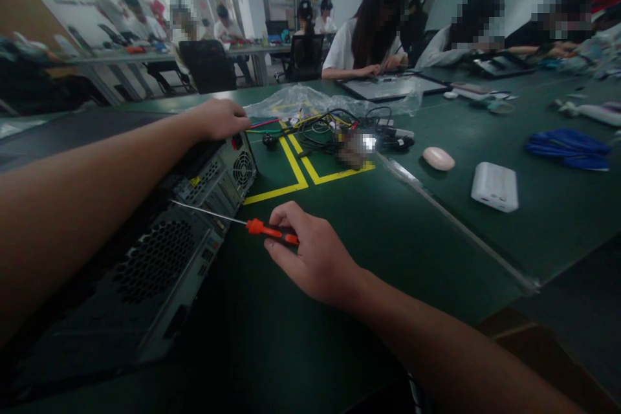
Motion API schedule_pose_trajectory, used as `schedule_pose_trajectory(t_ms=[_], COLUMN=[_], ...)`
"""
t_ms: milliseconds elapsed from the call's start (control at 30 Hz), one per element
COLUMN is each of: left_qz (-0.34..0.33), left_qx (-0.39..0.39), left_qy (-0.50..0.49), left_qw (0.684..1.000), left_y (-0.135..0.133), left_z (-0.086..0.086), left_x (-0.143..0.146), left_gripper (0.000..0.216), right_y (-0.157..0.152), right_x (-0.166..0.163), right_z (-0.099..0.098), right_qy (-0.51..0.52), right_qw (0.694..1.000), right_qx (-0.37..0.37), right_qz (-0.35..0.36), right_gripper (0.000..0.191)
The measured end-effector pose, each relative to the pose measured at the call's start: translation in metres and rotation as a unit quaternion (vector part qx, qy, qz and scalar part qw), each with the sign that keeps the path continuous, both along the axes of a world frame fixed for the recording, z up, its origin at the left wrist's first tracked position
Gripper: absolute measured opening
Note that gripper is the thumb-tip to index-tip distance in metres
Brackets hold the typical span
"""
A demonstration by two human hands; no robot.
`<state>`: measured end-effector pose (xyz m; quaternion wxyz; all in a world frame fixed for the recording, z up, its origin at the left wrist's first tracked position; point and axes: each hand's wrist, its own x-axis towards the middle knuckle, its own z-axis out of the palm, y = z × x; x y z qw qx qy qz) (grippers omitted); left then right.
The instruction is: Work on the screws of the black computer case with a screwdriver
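A desktop computer case (pixel 160 252) lies on its side on the green table (pixel 388 259), its rear panel with vents and a fan facing me. My left hand (pixel 220 119) rests curled over the case's far top corner, gripping the edge. My right hand (pixel 313 252) holds a screwdriver (pixel 262 228) by its orange and black handle. The thin metal shaft points left, with its tip touching the case's rear panel near the upper edge.
A tangle of cables (pixel 334 129) and a clear plastic bag (pixel 310 100) lie beyond yellow tape lines (pixel 295 171). A pink mouse (pixel 438 158), a white box (pixel 495 185) and blue cloth (pixel 567 145) sit to the right. Several people work at the far tables.
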<state>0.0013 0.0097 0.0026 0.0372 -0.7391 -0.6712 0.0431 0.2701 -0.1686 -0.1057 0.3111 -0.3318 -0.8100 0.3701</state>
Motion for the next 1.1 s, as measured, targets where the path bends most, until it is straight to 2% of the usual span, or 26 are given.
schedule_pose_trajectory(t_ms=[233,567,1100], left_qz=[-0.004,0.009,0.000], left_qx=[0.007,0.017,0.020], left_qy=[-0.001,-0.018,-0.014], left_qw=[1.000,1.000,1.000], left_y=[0.003,0.022,0.022], left_z=[-0.002,-0.010,-0.009], left_x=[-0.002,-0.018,-0.018], left_gripper=[0.073,0.073,0.071], right_y=[-0.001,-0.001,-0.002], right_x=[0.000,0.000,0.000], right_z=[0.002,0.004,0.005], right_qy=[-0.014,-0.011,0.016], right_qw=[1.000,1.000,1.000], right_qx=[-0.009,-0.018,-0.017], right_qz=[-0.004,-0.011,-0.012], right_gripper=[0.015,0.017,0.016])
